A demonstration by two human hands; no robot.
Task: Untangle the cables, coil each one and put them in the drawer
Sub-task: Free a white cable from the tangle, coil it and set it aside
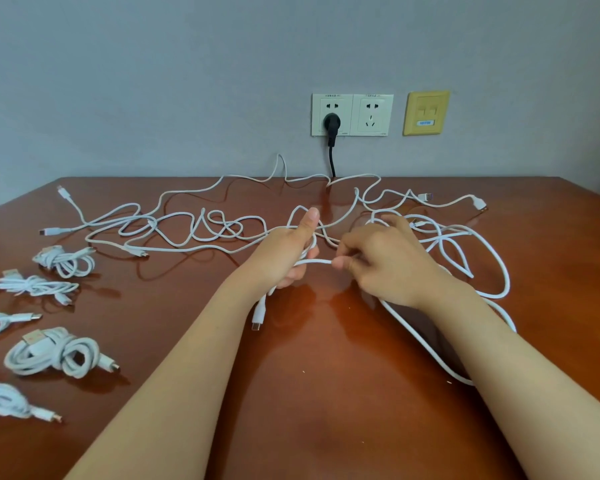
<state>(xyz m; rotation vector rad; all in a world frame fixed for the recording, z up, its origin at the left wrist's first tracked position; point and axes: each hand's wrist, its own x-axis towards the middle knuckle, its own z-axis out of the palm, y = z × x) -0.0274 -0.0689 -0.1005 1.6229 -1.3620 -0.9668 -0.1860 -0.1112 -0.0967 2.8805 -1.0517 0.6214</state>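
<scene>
Nearest, our left hand (291, 256) grips the cable's (315, 261) loops; our right hand (388, 266) pinches its run. Mid-coil, we judge; the next wrap needs slack.

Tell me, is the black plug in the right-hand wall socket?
No, the black plug sits in the left socket; the right socket holds nothing.

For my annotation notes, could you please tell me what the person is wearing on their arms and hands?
Nothing that shows. The left forearm and right forearm are bare down to the frame's bottom edge, with no sleeve in view. The left hand and right hand wear no gloves, and no watch, bracelet or ring is visible on the wrists or fingers.
</scene>
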